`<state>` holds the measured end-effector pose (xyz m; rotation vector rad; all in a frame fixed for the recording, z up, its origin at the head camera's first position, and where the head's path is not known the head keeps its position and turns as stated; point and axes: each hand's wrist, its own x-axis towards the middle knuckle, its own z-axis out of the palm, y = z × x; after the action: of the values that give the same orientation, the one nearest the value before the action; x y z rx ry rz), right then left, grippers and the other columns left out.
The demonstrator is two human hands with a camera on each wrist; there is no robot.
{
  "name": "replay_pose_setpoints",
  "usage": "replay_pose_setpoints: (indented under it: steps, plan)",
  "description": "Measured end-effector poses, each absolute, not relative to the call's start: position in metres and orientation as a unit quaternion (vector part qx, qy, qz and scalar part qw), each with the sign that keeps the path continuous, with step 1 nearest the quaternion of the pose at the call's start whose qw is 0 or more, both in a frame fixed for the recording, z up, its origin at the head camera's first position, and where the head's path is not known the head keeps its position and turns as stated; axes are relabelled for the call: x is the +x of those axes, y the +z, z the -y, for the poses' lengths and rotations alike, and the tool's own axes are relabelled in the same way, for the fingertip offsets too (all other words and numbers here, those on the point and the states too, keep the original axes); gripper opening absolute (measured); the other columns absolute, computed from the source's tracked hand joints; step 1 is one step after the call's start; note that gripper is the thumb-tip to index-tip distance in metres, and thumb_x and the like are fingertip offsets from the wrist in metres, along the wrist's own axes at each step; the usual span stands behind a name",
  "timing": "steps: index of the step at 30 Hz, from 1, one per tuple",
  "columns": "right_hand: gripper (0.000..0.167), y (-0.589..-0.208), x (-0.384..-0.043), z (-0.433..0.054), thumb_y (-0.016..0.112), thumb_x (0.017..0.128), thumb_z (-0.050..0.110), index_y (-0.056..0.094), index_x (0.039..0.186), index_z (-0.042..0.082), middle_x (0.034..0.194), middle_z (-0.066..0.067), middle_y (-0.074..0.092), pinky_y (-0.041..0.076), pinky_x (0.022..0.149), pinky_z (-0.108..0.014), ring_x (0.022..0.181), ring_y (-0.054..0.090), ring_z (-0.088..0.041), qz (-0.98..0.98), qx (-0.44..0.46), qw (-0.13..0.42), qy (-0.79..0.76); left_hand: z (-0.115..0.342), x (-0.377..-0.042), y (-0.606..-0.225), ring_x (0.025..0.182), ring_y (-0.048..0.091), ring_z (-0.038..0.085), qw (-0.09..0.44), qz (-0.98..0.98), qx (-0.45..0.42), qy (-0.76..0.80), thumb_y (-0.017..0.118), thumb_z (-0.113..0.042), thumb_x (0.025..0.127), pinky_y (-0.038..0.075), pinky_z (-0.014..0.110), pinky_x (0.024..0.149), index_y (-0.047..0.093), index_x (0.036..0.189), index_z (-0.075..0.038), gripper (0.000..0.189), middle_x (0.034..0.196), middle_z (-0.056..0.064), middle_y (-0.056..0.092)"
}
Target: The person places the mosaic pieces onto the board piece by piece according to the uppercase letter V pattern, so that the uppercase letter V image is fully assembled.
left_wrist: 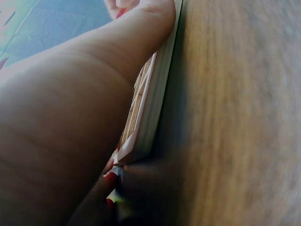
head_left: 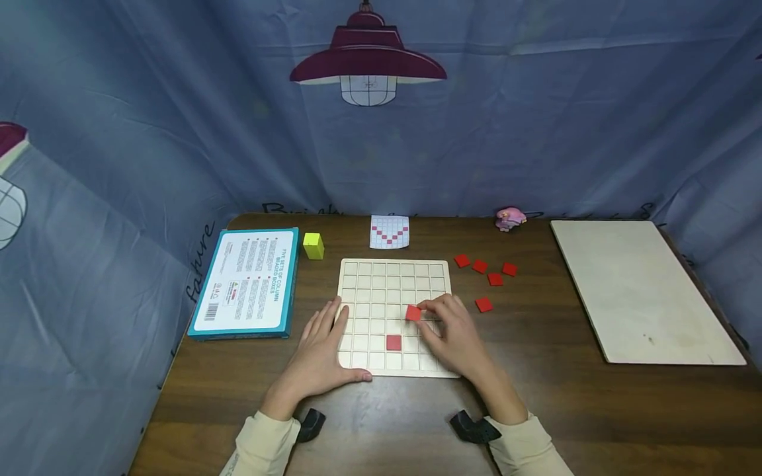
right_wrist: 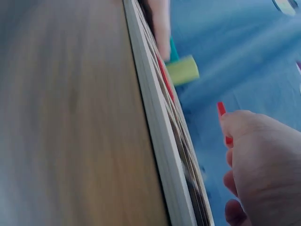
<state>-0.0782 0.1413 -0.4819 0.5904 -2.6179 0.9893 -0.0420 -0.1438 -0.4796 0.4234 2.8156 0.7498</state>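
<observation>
A pale wooden grid board point(head_left: 363, 309) lies on the table, with one red square tile point(head_left: 393, 342) set in a cell of a lower row. My right hand point(head_left: 455, 334) pinches another red tile point(head_left: 413, 313) between thumb and fingertips, over the middle of the board. In the right wrist view this held tile point(right_wrist: 228, 140) is raised above the board's surface. My left hand point(head_left: 321, 350) rests at the board's lower left corner, its fingers stretched along the left edge and its thumb along the front edge. Several loose red tiles point(head_left: 495, 279) lie to the right of the board.
A small card with a red V-shaped pattern point(head_left: 389, 241) lies behind the board. To the left are a yellow block point(head_left: 313, 246) and a blue-edged box point(head_left: 244, 281). A pink figurine point(head_left: 509, 218) stands at the back, and a white panel point(head_left: 645, 291) lies on the right.
</observation>
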Motion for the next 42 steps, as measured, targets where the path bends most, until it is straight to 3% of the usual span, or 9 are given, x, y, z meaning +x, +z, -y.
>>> replay_pose_setpoints:
  steps: [9,25,37,42]
  plan:
    - [0.026,-0.483,-0.073,-0.099,0.078,0.087,0.021,0.074,0.112,0.014,0.097,0.005,0.063,0.046,0.085,-0.033,0.092,0.053,-0.014,0.923,0.225,0.085,0.299,0.144,-0.042,-0.481,0.160,0.011,0.035,0.093,-0.954,0.142,0.248,0.081,-0.073,0.067,0.015,0.056,0.128,0.023,0.162,-0.004,0.131,0.173,0.014,0.008]
    - [0.024,-0.484,-0.070,-0.079,0.079,0.086,0.024,0.075,0.108,0.015,0.092,0.004,0.063,0.043,0.080,-0.034,0.085,0.050,-0.014,0.938,0.223,0.091,0.250,0.145,-0.042,-0.482,0.160,0.010,0.035,0.094,-0.955,0.143,0.244,0.080,-0.075,0.068,0.015,0.056,0.128,0.023,0.162,-0.003,0.132,0.173,0.014,0.007]
    - [0.019,-0.484,-0.069,-0.071,0.079,0.084,0.018,0.079,0.103,0.015,0.083,0.007,0.061,0.035,0.070,-0.028,0.078,0.047,-0.011,0.938,0.193,0.104,0.269,0.143,-0.042,-0.481,0.160,0.011,0.035,0.093,-0.955,0.144,0.244,0.081,-0.073,0.068,0.014,0.055,0.128,0.024,0.161,-0.002,0.131,0.173,0.015,0.008]
    - [0.023,-0.479,-0.068,-0.071,0.082,0.083,0.021,0.080,0.104,0.013,0.084,0.006,0.063,0.039,0.072,-0.030,0.079,0.050,-0.012,0.938,0.187,0.097,0.274,0.143,-0.043,-0.481,0.160,0.010,0.034,0.093,-0.955,0.144,0.242,0.081,-0.074,0.067,0.014,0.055,0.129,0.022,0.162,-0.002,0.132,0.173,0.014,0.007]
